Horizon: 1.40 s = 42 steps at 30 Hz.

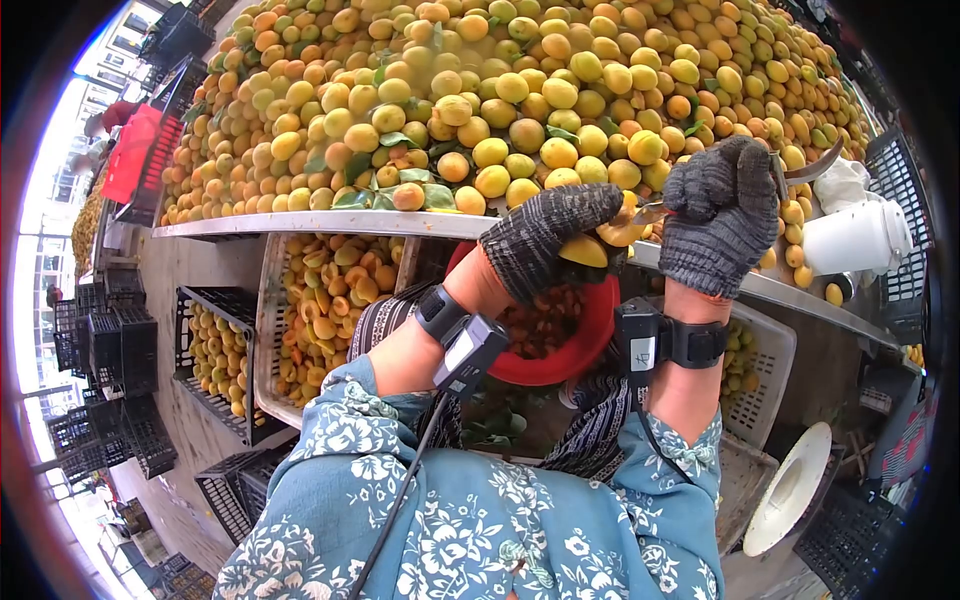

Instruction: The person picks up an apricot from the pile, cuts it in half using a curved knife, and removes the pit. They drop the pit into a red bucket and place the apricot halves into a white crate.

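Note:
My left hand (550,235), in a dark grey knitted glove, is closed on a cut apricot (622,228) above the front edge of the table. A yellow apricot piece (583,251) shows under its fingers. My right hand (722,215), gloved alike, forms a fist around a metal tool (818,165) whose curved end sticks out to the right. The tool's other, narrow end meets the apricot between the hands. Below them, a red tub (540,368) holds many brown apricot stones. A large heap of whole apricots (560,95) with some green leaves lies just beyond both hands.
The metal table rim (330,222) runs in front of me. On the lower left stand a crate of split apricots (325,310) and a black crate (250,375) of whole ones. At right are a white bucket (850,240), a pale crate (765,370) and a round white lid-like disc (790,490).

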Motion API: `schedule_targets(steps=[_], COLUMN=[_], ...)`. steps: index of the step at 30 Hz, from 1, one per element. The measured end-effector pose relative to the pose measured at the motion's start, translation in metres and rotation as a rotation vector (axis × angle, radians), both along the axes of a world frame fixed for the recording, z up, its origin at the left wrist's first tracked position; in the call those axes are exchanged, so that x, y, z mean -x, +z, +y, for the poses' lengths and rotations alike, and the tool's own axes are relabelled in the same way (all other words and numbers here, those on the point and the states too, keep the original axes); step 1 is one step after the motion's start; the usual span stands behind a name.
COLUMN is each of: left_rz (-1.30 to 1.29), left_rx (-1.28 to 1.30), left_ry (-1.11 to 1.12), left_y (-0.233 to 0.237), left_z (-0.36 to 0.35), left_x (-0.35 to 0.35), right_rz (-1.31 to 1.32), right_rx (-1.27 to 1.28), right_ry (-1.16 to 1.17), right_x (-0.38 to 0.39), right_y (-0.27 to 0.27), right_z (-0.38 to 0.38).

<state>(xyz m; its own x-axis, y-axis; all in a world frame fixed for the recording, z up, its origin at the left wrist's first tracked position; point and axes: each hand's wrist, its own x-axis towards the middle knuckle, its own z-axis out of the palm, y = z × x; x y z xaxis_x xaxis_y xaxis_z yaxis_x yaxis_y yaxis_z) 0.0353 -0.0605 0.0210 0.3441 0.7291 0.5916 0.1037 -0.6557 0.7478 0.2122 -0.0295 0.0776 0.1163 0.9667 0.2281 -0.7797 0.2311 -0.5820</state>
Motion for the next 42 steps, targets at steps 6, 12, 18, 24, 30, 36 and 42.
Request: schedule_targets(steps=[6, 12, 18, 24, 30, 36, 42], left_rz=[-0.162, 0.054, 0.094, 0.227, 0.356, 0.433, 0.47], left_rx=[0.477, 0.464, 0.734, 0.567, 0.503, 0.396, 0.582], left_ry=[-0.093, 0.01, -0.142, -0.139, -0.094, -0.139, -0.087], left_y=[0.009, 0.025, 0.028, 0.026, 0.026, 0.042, 0.053], left_z=[-0.006, -0.002, 0.002, 0.008, 0.008, 0.003, 0.001], left_x=[-0.008, -0.02, -0.019, -0.013, -0.006, 0.002, 0.006], right_rz=[-0.028, -0.083, -0.199, -0.344, -0.368, -0.724, -0.544], right_rx=[-0.026, 0.005, -0.021, -0.036, -0.029, -0.103, -0.041], right_ry=[0.027, 0.011, -0.019, -0.043, -0.086, -0.16, 0.085], right_x=[-0.002, 0.002, 0.009, 0.017, 0.022, 0.02, 0.024], right_y=[0.001, 0.001, 0.006, 0.011, 0.008, -0.004, 0.0], right_z=[-0.002, -0.005, -0.01, -0.015, -0.019, -0.017, -0.018])
